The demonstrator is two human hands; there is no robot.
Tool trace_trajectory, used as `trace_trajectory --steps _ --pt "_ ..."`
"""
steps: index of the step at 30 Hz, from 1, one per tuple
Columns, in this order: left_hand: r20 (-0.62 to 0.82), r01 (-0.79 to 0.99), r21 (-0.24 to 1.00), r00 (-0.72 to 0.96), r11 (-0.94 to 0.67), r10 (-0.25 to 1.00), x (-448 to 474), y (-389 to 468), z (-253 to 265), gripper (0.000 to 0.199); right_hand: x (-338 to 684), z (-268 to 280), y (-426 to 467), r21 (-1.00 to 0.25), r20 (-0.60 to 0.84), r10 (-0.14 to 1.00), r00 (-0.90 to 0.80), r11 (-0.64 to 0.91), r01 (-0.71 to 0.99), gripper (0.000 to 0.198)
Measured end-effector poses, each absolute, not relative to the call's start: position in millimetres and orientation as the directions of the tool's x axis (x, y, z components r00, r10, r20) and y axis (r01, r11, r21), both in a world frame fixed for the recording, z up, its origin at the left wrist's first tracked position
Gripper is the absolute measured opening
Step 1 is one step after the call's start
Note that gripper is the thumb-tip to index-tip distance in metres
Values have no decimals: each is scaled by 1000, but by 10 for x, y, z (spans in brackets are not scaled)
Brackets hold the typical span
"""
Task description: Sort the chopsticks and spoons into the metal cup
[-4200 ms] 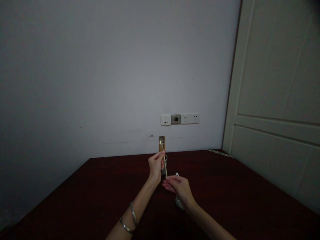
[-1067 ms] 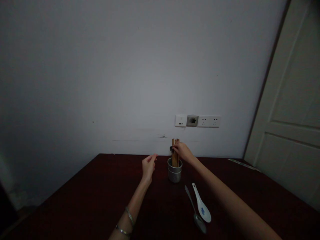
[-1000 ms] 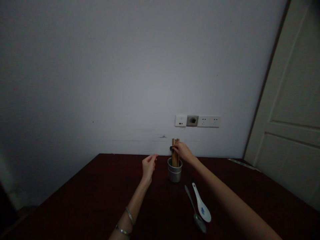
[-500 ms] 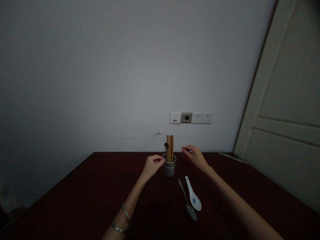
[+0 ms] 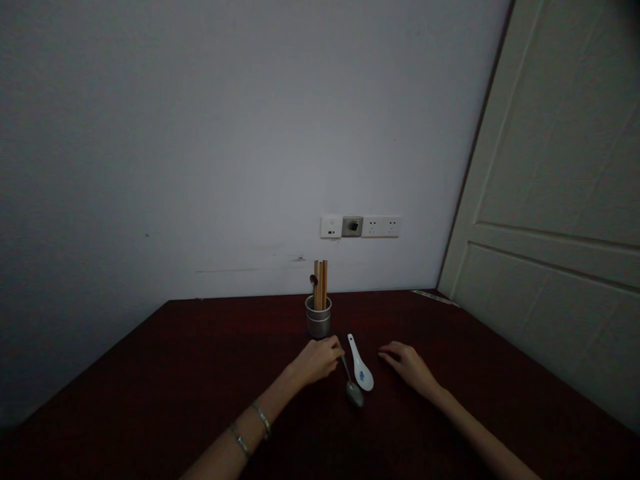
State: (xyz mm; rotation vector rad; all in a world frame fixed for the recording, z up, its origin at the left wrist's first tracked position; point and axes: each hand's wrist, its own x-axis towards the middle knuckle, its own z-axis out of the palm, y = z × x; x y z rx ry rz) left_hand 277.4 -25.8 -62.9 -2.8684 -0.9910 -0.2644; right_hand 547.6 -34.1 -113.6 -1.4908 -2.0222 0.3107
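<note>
A metal spoon [image 5: 355, 395] lies on the dark red table, bowl toward me. At the upper end of its handle, my left hand [image 5: 317, 360] has its fingers closed; they partly hide the handle's tip. Just right of it is a white ceramic soup spoon [image 5: 363, 376] with a blue mark, touched by neither hand. My right hand [image 5: 409, 365] rests low over the table, right of the soup spoon, fingers loosely stretched and nothing in them. Behind the left hand stands a metal cup [image 5: 319, 325] holding several wooden chopsticks [image 5: 321, 287] and a small spoon [image 5: 313, 280].
The dark red table [image 5: 225, 340] runs back to a grey wall with a row of sockets [image 5: 381, 227]. On the right is a pale panelled door [image 5: 545, 267]. A thin strip [image 5: 435, 298] lies at the table's back right edge.
My left hand has come down from beside the cup to the metal spoon's handle. The right hand has lowered toward the table, right of the soup spoon. The view has shifted slightly right.
</note>
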Motion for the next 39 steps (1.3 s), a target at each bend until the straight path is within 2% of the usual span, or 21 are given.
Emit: trace_trajectory --steps 6,15,28,35,37,39 --pt "111 537 -170 843 -826 526 2874 -294 -717 21 5461 -1243 -440 -555 378 912 -157 359 751 25" --pt "118 490 -235 871 -839 476 2932 -296 -775 14 5439 -1259 -476 -543 412 894 -175 395 741 25" --pt "111 402 -320 915 -858 387 2907 -293 -780 15 5432 -1249 -480 -562 403 899 -173 392 729 24" --pt "155 415 -322 910 -851 385 2791 -301 -723 15 5442 -1226 -477 -582 371 912 -174 374 723 27" --pt "184 439 -280 897 -854 402 2741 -318 -661 15 5453 -1183 -457 -584 372 912 -173 375 720 27" --pt "242 475 -179 870 -862 429 2705 -328 -601 15 5451 -1105 -424 -583 393 903 -171 389 714 27"
